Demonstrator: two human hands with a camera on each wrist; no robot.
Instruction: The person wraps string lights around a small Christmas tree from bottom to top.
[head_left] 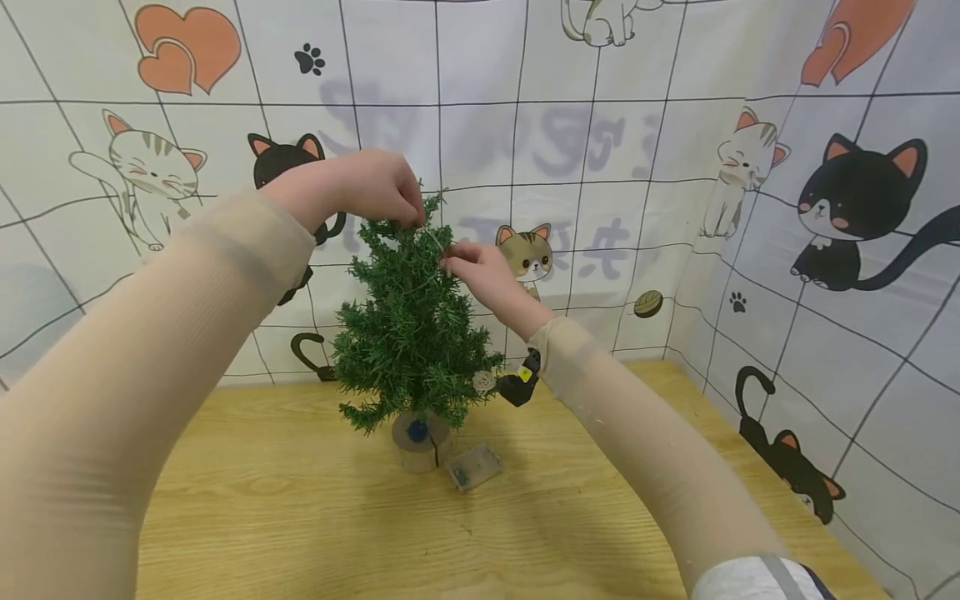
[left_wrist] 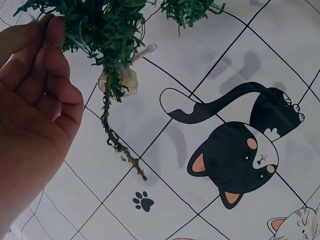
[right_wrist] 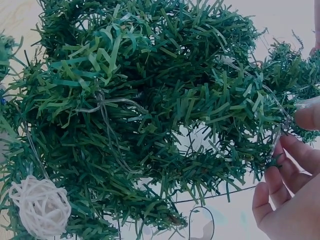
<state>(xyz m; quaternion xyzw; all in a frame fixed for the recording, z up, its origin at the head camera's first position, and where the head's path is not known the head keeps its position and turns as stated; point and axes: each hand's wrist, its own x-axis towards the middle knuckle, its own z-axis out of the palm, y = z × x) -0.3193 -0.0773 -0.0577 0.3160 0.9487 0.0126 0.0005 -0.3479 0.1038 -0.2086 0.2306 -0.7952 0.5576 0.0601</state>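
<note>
A small artificial Christmas tree [head_left: 412,325] stands in a round base [head_left: 415,457]. My left hand [head_left: 382,190] is at its top, thumb and fingertips pinching the thin clear wire of a light string. My right hand [head_left: 491,275] pinches that wire [right_wrist: 270,92] on the tree's right side, a little lower. A short stretch of wire runs between both hands in the head view. Lower down, more wire [right_wrist: 114,137] lies over the branches, and a woven white ball light [right_wrist: 40,207] hangs there. Another pale ball [left_wrist: 117,82] hangs behind the treetop in the left wrist view.
Beside the base, a flat clear battery box [head_left: 475,467] lies on the wooden table [head_left: 300,517]. A cloth with printed cats [head_left: 855,208] hangs close behind the tree and along the right side.
</note>
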